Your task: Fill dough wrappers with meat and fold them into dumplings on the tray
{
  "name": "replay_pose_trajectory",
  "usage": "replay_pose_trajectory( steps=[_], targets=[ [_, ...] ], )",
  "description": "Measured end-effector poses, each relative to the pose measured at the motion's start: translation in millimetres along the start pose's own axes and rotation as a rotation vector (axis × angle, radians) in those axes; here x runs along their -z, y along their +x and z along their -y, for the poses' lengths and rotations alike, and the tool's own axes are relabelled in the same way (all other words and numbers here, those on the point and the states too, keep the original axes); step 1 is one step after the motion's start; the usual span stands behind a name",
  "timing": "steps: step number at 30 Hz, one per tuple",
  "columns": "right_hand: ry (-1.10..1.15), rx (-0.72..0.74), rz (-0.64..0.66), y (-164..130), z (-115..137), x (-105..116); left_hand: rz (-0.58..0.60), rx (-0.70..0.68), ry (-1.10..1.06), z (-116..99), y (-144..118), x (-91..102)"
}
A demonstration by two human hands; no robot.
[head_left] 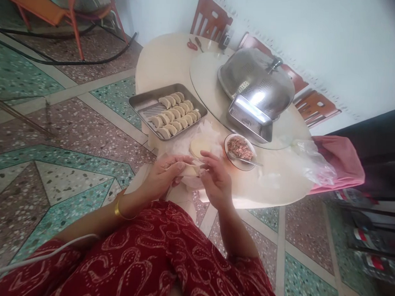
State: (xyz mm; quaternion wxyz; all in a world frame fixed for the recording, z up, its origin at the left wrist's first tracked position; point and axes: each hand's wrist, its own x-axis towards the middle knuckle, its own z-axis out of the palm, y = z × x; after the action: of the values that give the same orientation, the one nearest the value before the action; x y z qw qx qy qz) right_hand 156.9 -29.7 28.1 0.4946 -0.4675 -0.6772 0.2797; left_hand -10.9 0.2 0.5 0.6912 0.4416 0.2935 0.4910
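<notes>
Together, the left hand point(166, 175) and right hand point(217, 180) pinch a dough wrapper point(190, 170) directly between them.

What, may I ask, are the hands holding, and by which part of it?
Dough, held by its edges: the left hand at one side, the right hand at the other.

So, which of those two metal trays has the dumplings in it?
The wide tray at the left of the table, with rows of dumplings in it. The other, smaller tray sits by the perforated metal bowl, and no dumplings show in it.
</notes>
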Motion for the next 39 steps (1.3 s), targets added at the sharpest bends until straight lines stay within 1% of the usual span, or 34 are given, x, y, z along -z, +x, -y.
replay_pose_trajectory(
  steps=[2, 4, 6, 8, 13, 17, 20, 25, 30, 33, 35, 39],
  targets=[
    [-0.087, 0.023, -0.010, 3.9, 4.2, 5.4, 0.019, -0.042, 0.015, 1.9, -0.8, 1.1],
    [-0.153, 0.038, 0.022, 7.8, 8.3, 9.5, 0.042, -0.072, 0.052, 4.0, -1.9, 3.0],
    [-0.198, 0.055, 0.060, 10.7, 11.3, 13.0, 0.062, -0.075, 0.089, 5.1, -2.9, 4.7],
    [-0.234, 0.077, 0.068, 11.7, 13.2, 15.7, 0.058, -0.079, 0.114, 4.7, -3.5, 5.8],
    [-0.336, 0.180, -0.045, 6.9, 14.2, 13.9, 0.017, -0.144, 0.180, 0.2, -3.6, 5.0],
    [-0.406, 0.196, -0.091, 2.0, 10.5, 3.5, 0.014, -0.164, 0.228, -0.6, -3.7, 3.7],
    [-0.398, 0.172, -0.131, -0.3, 7.1, -1.9, 0.002, -0.183, 0.266, 1.4, -3.7, 3.7],
    [-0.291, 0.117, -0.088, -2.8, 5.2, -5.2, 0.015, -0.207, 0.264, 1.1, -4.0, 2.4],
    [-0.248, 0.121, -0.098, -2.7, 4.8, -10.3, 0.028, -0.207, 0.209, -4.6, -6.2, -1.5],
    [-0.245, 0.161, -0.083, -2.6, 5.0, -11.3, 0.027, -0.164, 0.132, -7.9, -7.6, -4.2],
    [-0.249, 0.208, -0.067, -2.6, 5.3, -10.5, 0.025, -0.148, 0.119, -10.0, -8.3, -5.6],
    [-0.341, 0.356, -0.050, -1.4, 6.6, -7.8, 0.053, -0.152, 0.132, -13.6, -9.1, -7.6]
  ],
)
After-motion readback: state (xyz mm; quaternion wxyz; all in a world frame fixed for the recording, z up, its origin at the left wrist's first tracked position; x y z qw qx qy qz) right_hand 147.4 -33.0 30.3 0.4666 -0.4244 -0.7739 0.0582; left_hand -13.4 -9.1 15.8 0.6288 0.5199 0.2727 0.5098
